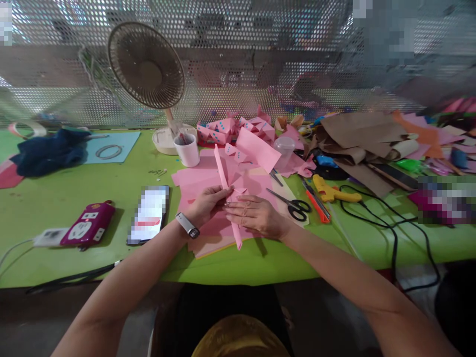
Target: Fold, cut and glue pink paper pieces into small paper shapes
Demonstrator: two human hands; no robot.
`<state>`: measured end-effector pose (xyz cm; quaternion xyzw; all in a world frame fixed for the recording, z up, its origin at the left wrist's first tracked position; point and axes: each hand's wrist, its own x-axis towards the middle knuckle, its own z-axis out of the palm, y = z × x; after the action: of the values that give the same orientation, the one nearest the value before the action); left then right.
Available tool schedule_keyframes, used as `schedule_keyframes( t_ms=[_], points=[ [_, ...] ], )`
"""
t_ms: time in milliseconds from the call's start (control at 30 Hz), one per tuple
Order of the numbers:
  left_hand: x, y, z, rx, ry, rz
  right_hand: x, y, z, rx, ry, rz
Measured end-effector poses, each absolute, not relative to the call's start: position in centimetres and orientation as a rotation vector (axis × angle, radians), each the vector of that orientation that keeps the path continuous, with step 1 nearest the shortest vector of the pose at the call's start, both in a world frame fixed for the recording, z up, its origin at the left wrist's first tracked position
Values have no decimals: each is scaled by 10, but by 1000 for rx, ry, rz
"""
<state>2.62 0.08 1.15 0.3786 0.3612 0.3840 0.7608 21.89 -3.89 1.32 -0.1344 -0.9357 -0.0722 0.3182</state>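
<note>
A long, narrow folded pink paper strip (235,233) stands out above the pink sheets, its far end pointing toward the back of the table. My left hand (209,202), with a watch on the wrist, pinches the strip near its middle. From the other side my right hand (256,215) grips it, fingers pressed together across the paper and thumb hidden. A small folded pink flap (241,192) shows between the hands. Beneath them lies a stack of pink paper sheets (208,238).
Black-handled scissors (297,210), an orange utility knife (320,206) and a yellow glue gun (330,191) with a looping cord lie at right. A phone (148,215) is at left. Behind stand a white cup (187,151), a fan (148,69) and dotted pink paper pieces (219,133).
</note>
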Motion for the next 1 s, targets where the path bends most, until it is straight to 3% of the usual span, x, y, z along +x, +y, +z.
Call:
schedule_keyframes(
  t_ms=[367, 1000],
  points=[
    [22, -3, 18, 757, 666, 775, 226, -34, 17, -441, -2450, -225],
    [29, -5, 12, 852, 582, 930, 219, -31, 11, -616, -2158, 62]
  ],
)
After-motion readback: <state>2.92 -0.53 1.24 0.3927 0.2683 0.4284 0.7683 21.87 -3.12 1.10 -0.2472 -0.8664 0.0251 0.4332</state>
